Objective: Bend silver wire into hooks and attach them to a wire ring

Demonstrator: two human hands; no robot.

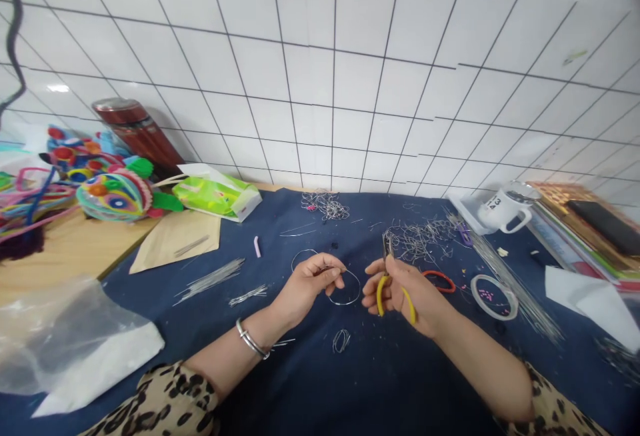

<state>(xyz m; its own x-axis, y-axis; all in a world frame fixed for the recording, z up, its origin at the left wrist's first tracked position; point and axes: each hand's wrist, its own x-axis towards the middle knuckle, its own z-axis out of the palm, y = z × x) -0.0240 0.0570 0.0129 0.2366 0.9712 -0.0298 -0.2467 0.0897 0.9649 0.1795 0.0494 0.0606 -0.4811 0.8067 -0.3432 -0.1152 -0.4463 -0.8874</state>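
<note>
the left hand [311, 281] pinches a thin wire loop [359, 289] between thumb and fingers; the loop hangs out to the right of this hand, in the gap between both hands. the right hand [403, 291] is closed around yellow-handled pliers [381, 291], whose tip points up and away from it. a tangled heap of wire pieces [420, 237] lies just behind the right hand, and an orange ring [440, 281] just to its right. a small wire coil [341, 341] rests on the blue cloth [360, 383], below both hands.
</note>
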